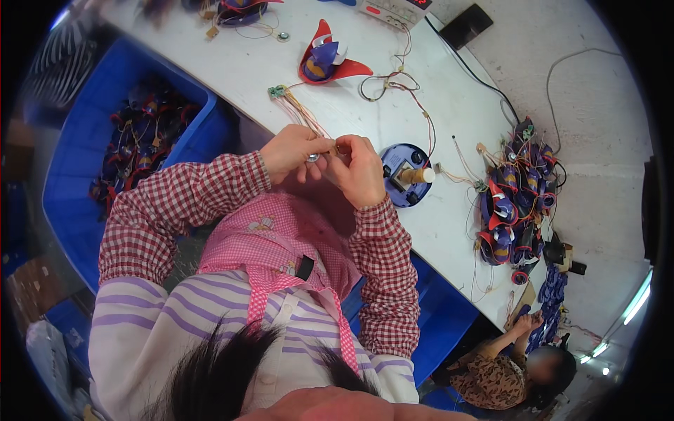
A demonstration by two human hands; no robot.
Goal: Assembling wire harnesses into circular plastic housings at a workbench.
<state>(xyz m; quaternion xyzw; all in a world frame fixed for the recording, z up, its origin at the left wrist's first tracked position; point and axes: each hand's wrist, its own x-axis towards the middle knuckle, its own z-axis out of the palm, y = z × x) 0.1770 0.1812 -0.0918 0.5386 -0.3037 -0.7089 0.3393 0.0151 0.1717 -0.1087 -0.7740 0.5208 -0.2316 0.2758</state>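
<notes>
My left hand [291,153] and my right hand [359,174] meet at the table's near edge, fingers closed in a pinch on thin coloured wires [303,114]. A small silver disc [313,158] shows at my left fingers, and a tiny tan piece [335,150] sits between the fingertips; its kind is too small to tell. The wires run up to a small green circuit board [278,92] lying on the table. Beyond it rests a purple toy figure [321,62] with a red, wing-like collar. Right of my right hand stands a round blue-purple device [406,172] with a tan cylinder on it.
More wired purple-red toy parts are heaped on the white table [449,238] at right [516,196]. A blue bin [203,130] at left holds many similar parts. A power supply [393,12] with cables and a dark phone-like slab [466,27] lie at the back. Another person [498,375] works at lower right.
</notes>
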